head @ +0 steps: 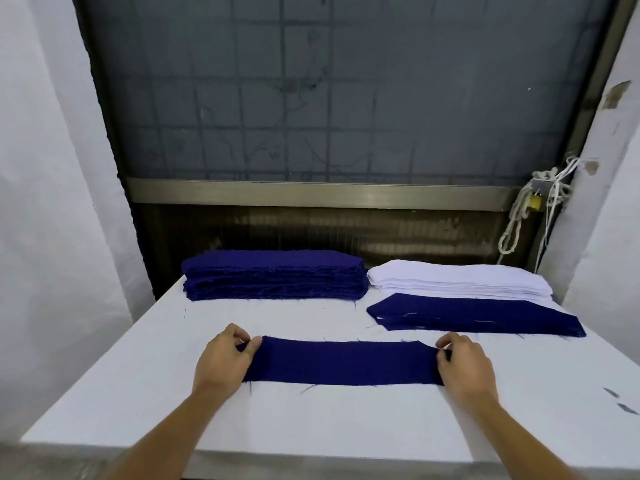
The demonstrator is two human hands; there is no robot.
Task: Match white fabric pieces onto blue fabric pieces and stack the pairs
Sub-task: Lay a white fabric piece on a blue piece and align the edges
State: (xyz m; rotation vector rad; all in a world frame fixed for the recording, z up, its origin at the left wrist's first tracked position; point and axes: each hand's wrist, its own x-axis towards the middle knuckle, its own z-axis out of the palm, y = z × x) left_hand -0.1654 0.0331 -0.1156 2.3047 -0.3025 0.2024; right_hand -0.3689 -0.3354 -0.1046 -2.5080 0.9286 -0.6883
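Centrally, a single blue fabric piece (343,363) lies flat on the white table (138,375), its long axis running left to right, near the person's edge of the surface. Both forearms extend forward from the lower edge of the view and converge on the two short ends of this piece. The left hand (223,358) is palm down at the left end, with the thumb lying on top of the fabric and the fingers curled over the far corner, pinching the cloth. The right hand (464,363) mirrors this pose at the right end: knuckles up, fingers curled, fingertips gripping the fabric edge. The piece spans taut between the two hands and shows no folds. Behind it, at the far left of the table, sits a thick stack of blue fabric pieces (273,275). Just beside that, at the far right, sits a stack of white fabric pieces (457,277). Directly in front of the white stack lies a low paired stack (478,315), blue on top, with a thin white edge visible at its left corner. Two small dark fabric scraps (620,400) lie near the right table edge. A frosted window (346,98) fills the background, and a brass padlock (535,201) with white cords (519,220) hangs at its right frame.
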